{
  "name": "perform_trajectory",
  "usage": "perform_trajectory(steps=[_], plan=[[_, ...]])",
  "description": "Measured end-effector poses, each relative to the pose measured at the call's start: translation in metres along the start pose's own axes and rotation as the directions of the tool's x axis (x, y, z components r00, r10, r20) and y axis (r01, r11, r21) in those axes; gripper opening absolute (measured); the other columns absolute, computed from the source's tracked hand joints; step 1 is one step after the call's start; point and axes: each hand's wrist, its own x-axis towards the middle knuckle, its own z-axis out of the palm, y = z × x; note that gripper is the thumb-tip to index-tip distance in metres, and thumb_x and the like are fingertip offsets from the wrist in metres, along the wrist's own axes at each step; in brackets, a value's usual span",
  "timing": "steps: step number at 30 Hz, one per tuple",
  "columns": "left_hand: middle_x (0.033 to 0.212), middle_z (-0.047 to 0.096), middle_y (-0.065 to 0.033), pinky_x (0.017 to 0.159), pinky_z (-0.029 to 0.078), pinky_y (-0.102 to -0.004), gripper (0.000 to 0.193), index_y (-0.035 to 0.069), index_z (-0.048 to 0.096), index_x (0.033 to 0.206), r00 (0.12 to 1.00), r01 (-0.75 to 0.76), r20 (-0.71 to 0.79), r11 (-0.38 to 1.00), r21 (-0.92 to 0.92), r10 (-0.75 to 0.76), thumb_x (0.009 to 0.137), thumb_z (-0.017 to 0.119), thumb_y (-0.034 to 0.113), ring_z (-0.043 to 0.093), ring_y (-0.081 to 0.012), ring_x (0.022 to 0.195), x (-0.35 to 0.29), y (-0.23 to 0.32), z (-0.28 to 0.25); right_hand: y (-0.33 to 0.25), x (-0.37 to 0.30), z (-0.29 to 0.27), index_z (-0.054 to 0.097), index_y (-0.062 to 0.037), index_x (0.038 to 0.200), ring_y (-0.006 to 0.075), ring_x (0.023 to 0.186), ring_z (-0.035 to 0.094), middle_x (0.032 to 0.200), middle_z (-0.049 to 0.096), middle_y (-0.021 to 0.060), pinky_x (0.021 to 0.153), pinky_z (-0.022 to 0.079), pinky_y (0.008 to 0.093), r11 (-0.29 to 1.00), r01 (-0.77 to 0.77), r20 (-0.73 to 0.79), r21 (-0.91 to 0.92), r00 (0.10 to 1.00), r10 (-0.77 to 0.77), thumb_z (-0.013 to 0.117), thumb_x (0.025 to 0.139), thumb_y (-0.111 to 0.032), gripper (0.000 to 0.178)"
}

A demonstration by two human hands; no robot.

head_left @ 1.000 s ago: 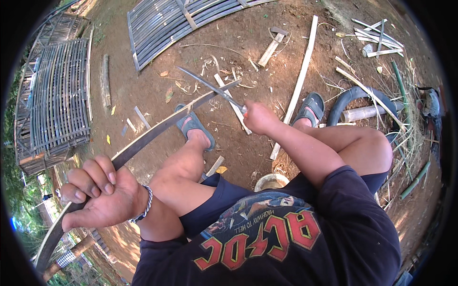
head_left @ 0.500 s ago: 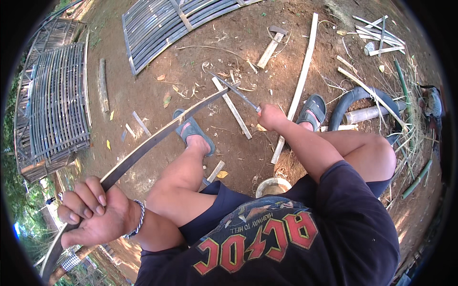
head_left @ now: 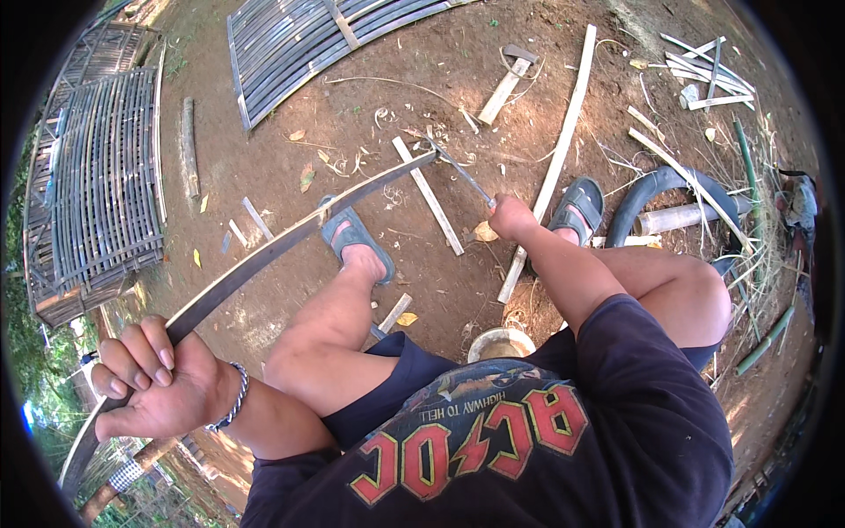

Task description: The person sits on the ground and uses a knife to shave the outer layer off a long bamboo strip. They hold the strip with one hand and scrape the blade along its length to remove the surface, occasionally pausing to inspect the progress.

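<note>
A long, bowed bamboo strip [head_left: 264, 261], dark on one face and pale along its edge, runs from the lower left toward the middle of the ground. My left hand [head_left: 167, 380] is closed round its near part, with the thumb below and the fingers over it. My right hand [head_left: 512, 217] grips a thin-bladed knife [head_left: 466, 176]; the fingers hide its handle. The blade points away to the upper left, and its far part meets the strip's far end. Beneath that end, a short flat bamboo slat [head_left: 429, 195] lies on the soil.
A hammer-like tool with a wooden handle [head_left: 503, 92] and a long pale slat [head_left: 554, 163] lie ahead. At right are a black rubber tube [head_left: 629, 211] and a bamboo piece [head_left: 682, 216]. Slatted bamboo panels [head_left: 290, 62] stand far left. A bowl [head_left: 500, 344] sits close to me.
My left hand has shifted slightly left with the strip, drawing its far end back a little. My right hand and knife have moved slightly right, and the blade now lies nearer the strip's tip.
</note>
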Motion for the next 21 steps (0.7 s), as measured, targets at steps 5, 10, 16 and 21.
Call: perform_trajectory(steps=[5,10,16,21], plan=[[0.061,0.039,0.0032,0.052,0.036,-0.0238,0.054,0.013,0.05,0.076,0.998,-0.026,-0.059,0.999,0.03,0.028,0.086,0.06,0.065,0.04,-0.0082,0.051,-0.003,-0.001,-0.008,0.005,0.009,0.009,0.062,0.0016,0.117,0.0356,0.11,0.063,0.117,0.066,0.0232,0.094,0.05,0.0413,0.993,-0.082,0.067,-0.09,0.994,0.088,0.055,0.091,-0.024,0.037],[0.062,0.04,0.0026,0.069,0.045,-0.0315,0.055,0.014,0.052,0.08,0.997,-0.041,-0.068,0.999,0.021,0.042,0.087,0.056,0.068,0.045,-0.0109,0.055,-0.008,0.013,-0.036,0.004,0.018,0.005,0.064,0.0033,0.114,0.0367,0.106,0.065,0.115,0.066,0.0243,0.091,0.052,0.0414,0.991,-0.036,0.078,-0.131,0.996,0.047,0.059,0.084,-0.026,0.042],[0.058,0.048,0.0049,0.072,0.047,-0.0319,0.056,0.013,0.063,0.094,1.0,-0.017,0.017,0.998,-0.067,0.019,0.086,0.056,0.068,0.055,-0.0099,0.061,-0.01,0.032,-0.055,-0.008,-0.007,0.023,0.059,0.0035,0.118,0.0396,0.105,0.064,0.11,0.065,0.0295,0.091,0.05,0.0428,0.993,-0.017,0.016,0.114,1.0,0.015,0.064,0.076,-0.03,0.054],[0.069,0.049,0.0003,0.063,0.04,-0.0301,0.057,0.012,0.063,0.093,0.964,-0.178,-0.187,0.981,0.073,0.189,0.084,0.06,0.068,0.047,-0.0119,0.062,-0.017,0.019,-0.055,-0.06,-0.048,0.013,0.058,0.0025,0.118,0.0403,0.104,0.064,0.108,0.066,0.0284,0.092,0.05,0.0435,0.978,0.058,-0.12,0.199,0.992,-0.035,0.062,0.08,-0.028,0.048]])
